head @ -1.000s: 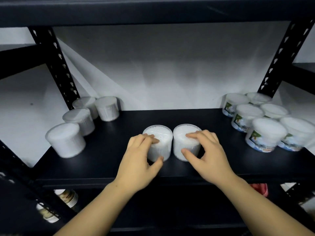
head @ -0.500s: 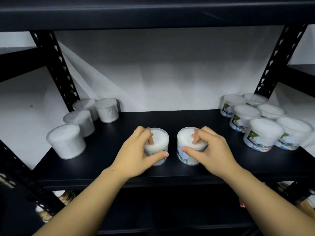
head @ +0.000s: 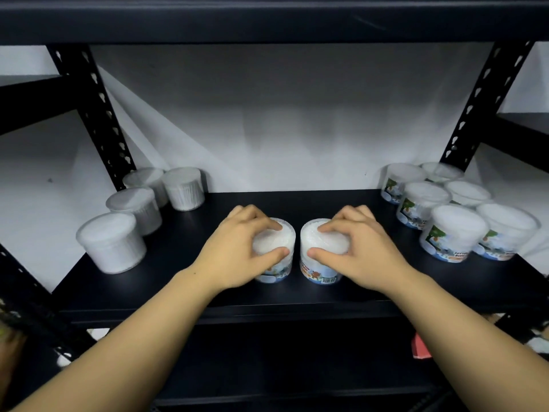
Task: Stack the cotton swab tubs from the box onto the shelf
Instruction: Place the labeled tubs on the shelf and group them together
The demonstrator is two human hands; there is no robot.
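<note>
Black shelf (head: 184, 281): left hand (head: 237, 257) & right hand (head: 359, 254) each w/ fingers curled round a tub (head: 276, 260), tub 2 (head: 319, 263), mid-shelf. Placing step; next, prob. let go, fetch more.

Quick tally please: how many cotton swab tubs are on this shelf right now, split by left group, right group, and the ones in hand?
Left group of plain white round plastic tubs: 4
Right group of white round labelled tubs: 6
Held labelled tubs, left hand and right hand: 2
Total: 12

My shelf (head: 341, 203) is matt black painted metal with punched uprights (head: 98, 114). The tubs (head: 319, 260) are clear glossy plastic with printed paper labels (head: 322, 273); the swabs packed inside look soft, fibrous white.
</note>
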